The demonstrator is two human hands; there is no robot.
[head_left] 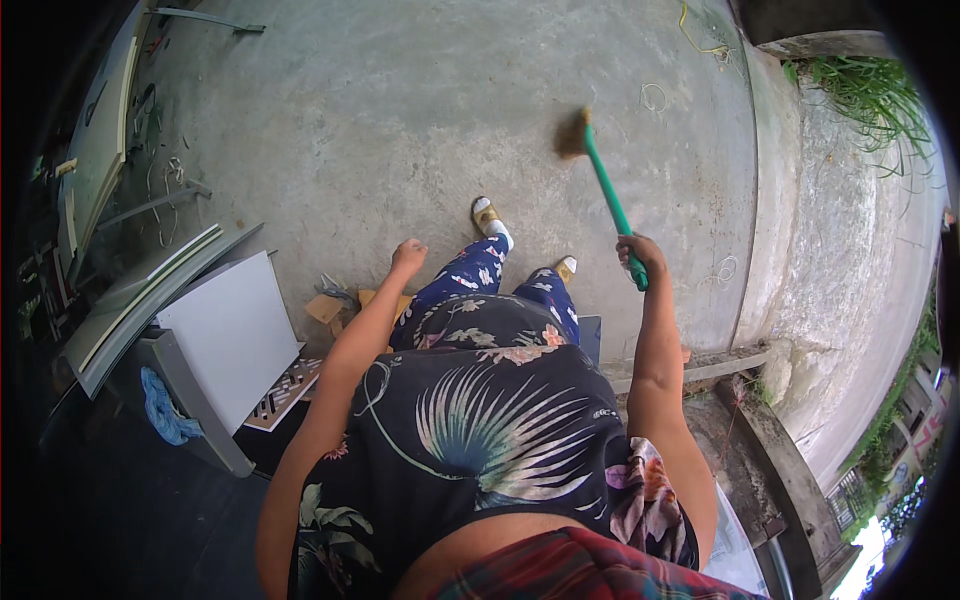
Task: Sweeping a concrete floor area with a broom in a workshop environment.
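and here's the right hand (645, 252), fingers wrapped firmly round the broom (607, 185), the green butt poking out on the body side of them, the handle running ahead and a touch left! out front, well beyond those fingers, the brown head blurs against the floor (350, 130); contact, i can't tell. across to the left hand (408, 258): fingers curled, nothing seen in them, fully clenched or not i cannot tell. left of them and nearer the body, cardboard (323, 308); farther left, a white board (235, 335). slippers (485, 214) between both hands' fingers.
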